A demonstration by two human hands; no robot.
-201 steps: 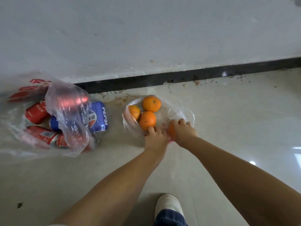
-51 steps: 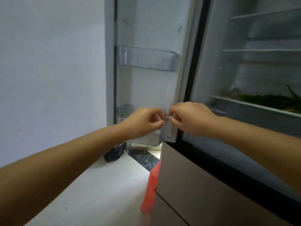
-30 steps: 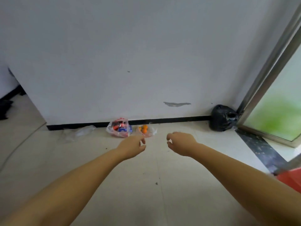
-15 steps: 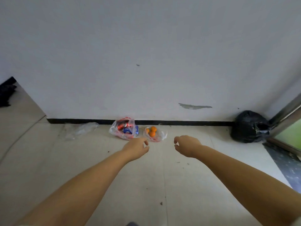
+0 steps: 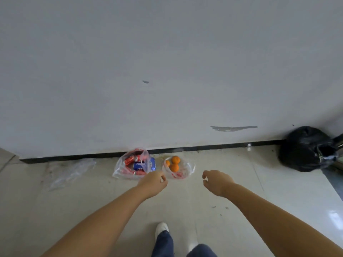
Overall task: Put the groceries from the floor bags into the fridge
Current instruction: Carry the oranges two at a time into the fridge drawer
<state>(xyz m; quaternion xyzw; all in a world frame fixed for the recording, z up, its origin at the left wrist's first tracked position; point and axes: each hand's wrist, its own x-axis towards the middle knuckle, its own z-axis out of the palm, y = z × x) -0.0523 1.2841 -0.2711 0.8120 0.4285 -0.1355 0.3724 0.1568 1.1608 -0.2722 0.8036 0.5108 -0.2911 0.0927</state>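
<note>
From the head camera, both bare arms reached forward over a pale tiled floor (image 5: 278, 191) toward a white wall (image 5: 167, 71) with a black skirting strip (image 5: 222, 146).

The left hand (image 5: 153, 184) hung at about 11 o'clock from the white shoe (image 5: 161, 228), fingers loosely curled and apart, holding nothing. The right hand (image 5: 217, 181) hung at about 1 o'clock from the shoe, fingers also loosely curled with thumb and forefinger apart, empty.

Two clear plastic bags sat on the floor against the skirting. The bag of cans (image 5: 132, 165), red ones and a blue one, lay just past the left hand, at its 11 o'clock. The bag of oranges (image 5: 178, 168), with three oranges (image 5: 174, 164) showing, lay just beside it, at 3 o'clock from the cans, between the two hands and beyond them.

An empty-looking clear bag (image 5: 71, 170) lay crumpled at 9 o'clock from the cans. A black rubbish bag (image 5: 306, 149) stood at the far right by the wall.
</note>
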